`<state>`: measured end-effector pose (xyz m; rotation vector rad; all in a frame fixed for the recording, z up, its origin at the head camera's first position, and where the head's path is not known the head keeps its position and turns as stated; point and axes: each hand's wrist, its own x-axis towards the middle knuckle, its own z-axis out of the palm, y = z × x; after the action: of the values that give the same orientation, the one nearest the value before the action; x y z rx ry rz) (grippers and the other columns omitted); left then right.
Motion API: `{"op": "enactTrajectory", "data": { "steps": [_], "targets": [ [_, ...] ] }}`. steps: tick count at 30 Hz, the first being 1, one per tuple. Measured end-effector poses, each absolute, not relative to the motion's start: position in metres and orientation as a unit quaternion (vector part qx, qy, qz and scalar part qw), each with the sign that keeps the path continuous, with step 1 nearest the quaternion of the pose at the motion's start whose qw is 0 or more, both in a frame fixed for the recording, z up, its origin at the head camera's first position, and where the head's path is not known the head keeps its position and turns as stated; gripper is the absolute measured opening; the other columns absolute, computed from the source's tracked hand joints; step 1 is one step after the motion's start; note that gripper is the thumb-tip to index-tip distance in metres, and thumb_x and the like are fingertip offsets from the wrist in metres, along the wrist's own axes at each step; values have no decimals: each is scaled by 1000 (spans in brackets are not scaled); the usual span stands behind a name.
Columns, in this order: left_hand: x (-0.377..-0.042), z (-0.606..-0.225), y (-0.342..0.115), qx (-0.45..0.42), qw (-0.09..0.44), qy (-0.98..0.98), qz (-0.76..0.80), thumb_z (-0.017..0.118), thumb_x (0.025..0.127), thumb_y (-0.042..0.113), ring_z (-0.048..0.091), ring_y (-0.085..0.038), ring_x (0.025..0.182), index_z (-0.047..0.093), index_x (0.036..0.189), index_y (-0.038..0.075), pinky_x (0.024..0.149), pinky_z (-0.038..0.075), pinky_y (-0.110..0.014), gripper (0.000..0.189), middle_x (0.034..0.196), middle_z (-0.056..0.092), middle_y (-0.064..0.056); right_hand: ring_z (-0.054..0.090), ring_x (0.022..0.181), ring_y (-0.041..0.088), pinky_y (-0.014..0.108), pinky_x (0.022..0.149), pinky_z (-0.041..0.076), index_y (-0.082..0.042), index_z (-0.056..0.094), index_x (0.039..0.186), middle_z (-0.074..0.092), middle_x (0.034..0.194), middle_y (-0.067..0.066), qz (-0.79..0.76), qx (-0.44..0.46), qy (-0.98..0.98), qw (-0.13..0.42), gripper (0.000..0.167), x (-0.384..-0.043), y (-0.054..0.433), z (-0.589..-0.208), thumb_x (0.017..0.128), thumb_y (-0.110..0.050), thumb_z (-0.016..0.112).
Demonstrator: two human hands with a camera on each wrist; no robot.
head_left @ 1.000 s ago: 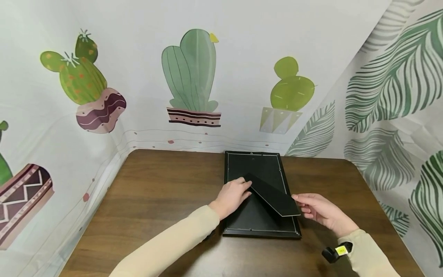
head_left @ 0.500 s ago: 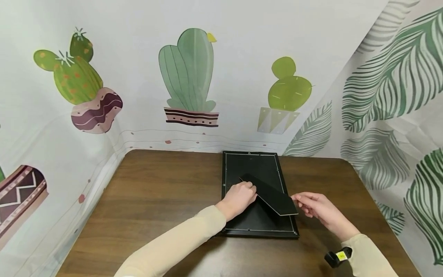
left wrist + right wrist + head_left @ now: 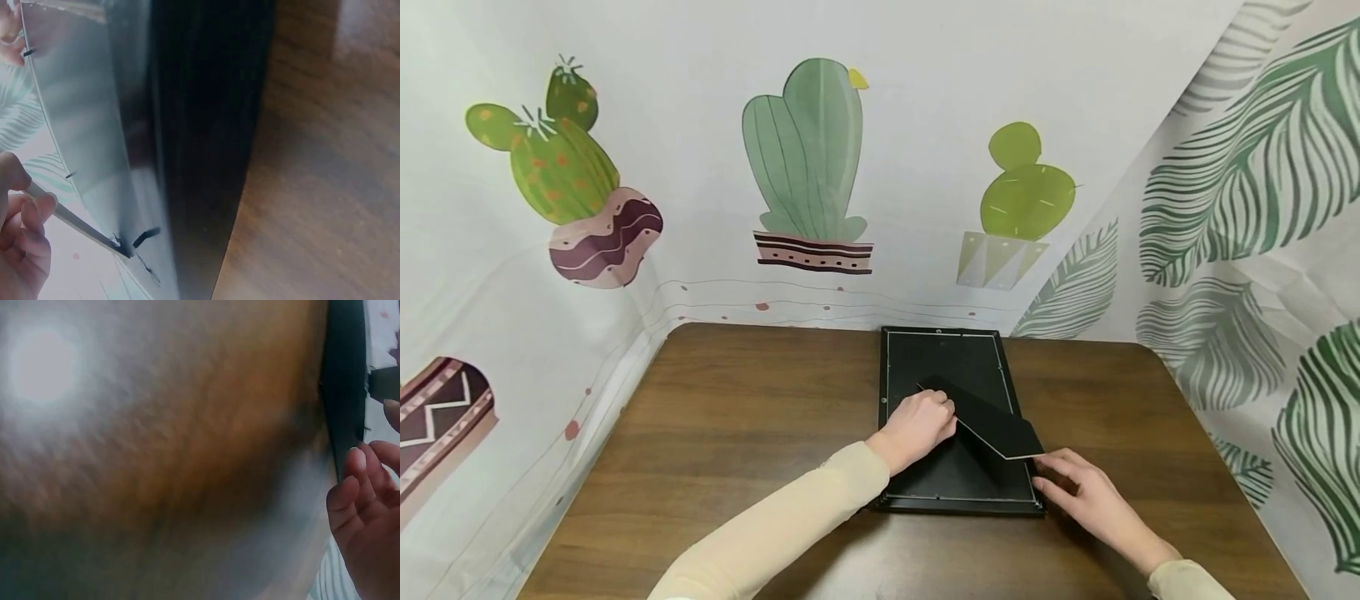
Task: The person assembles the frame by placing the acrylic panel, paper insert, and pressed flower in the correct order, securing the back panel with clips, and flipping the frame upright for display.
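Note:
A black picture frame [image 3: 955,492] lies back side up on the wooden table. Its easel stand [image 3: 992,425] is lifted at a slant from the frame's back, with the free end toward the lower right. My left hand [image 3: 917,429] grips the stand's left edge; in the left wrist view the thumb and fingers [image 3: 42,206] pinch the thin strip. My right hand [image 3: 1093,504] is at the frame's right side, its fingers loosely bent beside the frame edge and the stand's free end. In the right wrist view its fingertips [image 3: 355,459] meet the frame's side [image 3: 344,394].
The brown table [image 3: 737,417] extends to both sides of the frame. Behind it hangs a white cloth [image 3: 917,167] printed with cacti, and a leaf-printed cloth [image 3: 1240,208] covers the right side.
My left hand has slid right along the stand and curled round its edge. My right hand has come off the stand's corner, dropped slightly and spread its fingers at the frame's edge.

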<state>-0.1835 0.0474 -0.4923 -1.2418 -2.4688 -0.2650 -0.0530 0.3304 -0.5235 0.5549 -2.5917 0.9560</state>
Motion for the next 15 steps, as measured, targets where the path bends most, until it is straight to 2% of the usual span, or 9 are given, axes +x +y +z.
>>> {"op": "enactTrajectory", "data": {
  "steps": [5,10,15],
  "targets": [
    [-185,-493,48,-444,181,-871,-106,71,96,15,61,-12,71,72,81,13,67,56,-22,15,78,62,2,46,68,-5,16,56,40,-6,73,119,64,100,-3,335,187,-913,139,41,-49,326,-527,80,0,86],
    [-185,-492,49,-447,179,-869,-114,71,95,15,62,-12,71,72,81,13,66,56,-23,15,77,62,2,48,68,-4,15,56,40,-8,72,114,63,98,-2,337,180,-910,160,43,-46,323,-531,77,4,87],
    [-188,-494,48,-441,176,-871,-126,71,94,14,62,-12,69,69,76,13,66,56,-23,19,73,59,2,48,69,-4,13,59,41,-6,73,122,64,102,-4,327,177,-911,177,47,-43,322,-534,77,5,86]
  ]
}}
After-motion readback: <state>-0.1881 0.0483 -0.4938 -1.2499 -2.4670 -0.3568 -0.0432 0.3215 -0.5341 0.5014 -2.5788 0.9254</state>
